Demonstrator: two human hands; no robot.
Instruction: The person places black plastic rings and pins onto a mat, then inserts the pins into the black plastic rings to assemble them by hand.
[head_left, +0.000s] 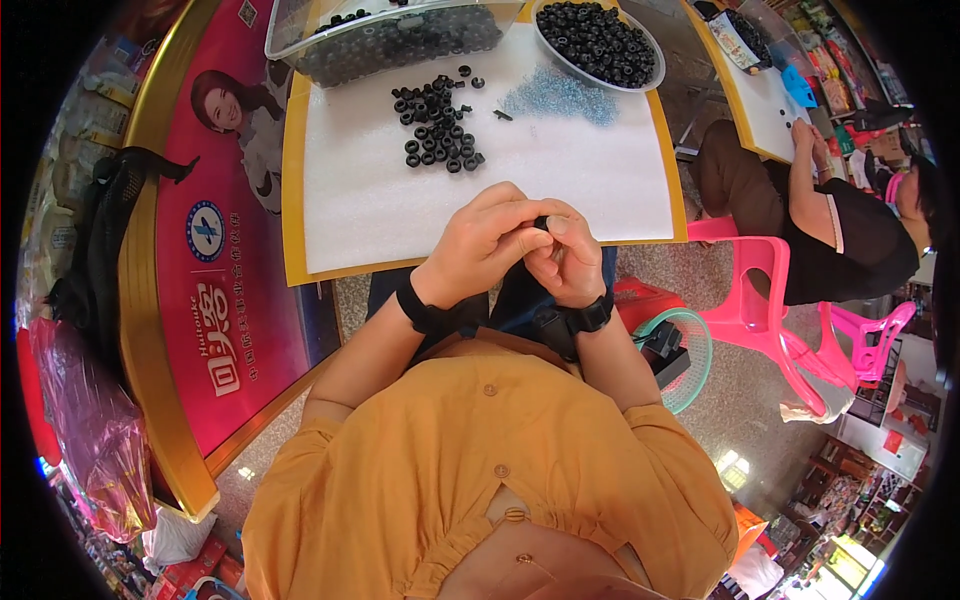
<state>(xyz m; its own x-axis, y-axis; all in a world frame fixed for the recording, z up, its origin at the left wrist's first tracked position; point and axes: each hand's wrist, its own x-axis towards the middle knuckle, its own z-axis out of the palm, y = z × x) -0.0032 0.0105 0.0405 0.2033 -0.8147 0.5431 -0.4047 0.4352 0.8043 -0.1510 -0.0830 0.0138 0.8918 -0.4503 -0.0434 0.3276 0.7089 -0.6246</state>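
Note:
My left hand (pixel 488 243) and my right hand (pixel 572 258) meet over the near edge of the white-topped table (pixel 600 190). Fingertips and thumbs of both pinch one small black plastic piece (pixel 542 222), mostly covered by the fingers. Beyond them lies a loose pile of small black ring-shaped parts (pixel 440 128), with a slim black piece (pixel 503 115) apart on its right. Tiny pale-blue clear pieces (pixel 562 97) are spread farther back. A round bowl (pixel 659 76) heaped with black ring parts and a clear plastic box (pixel 284 38) of similar parts stand at the far side.
A pink sign panel (pixel 225 300) with a gold frame runs along my left. On the right are pink plastic stools (pixel 762 265) and a teal basket (pixel 703 375) holding dark items. A co-worker (pixel 850 230) sits at another table (pixel 745 115) at the far right.

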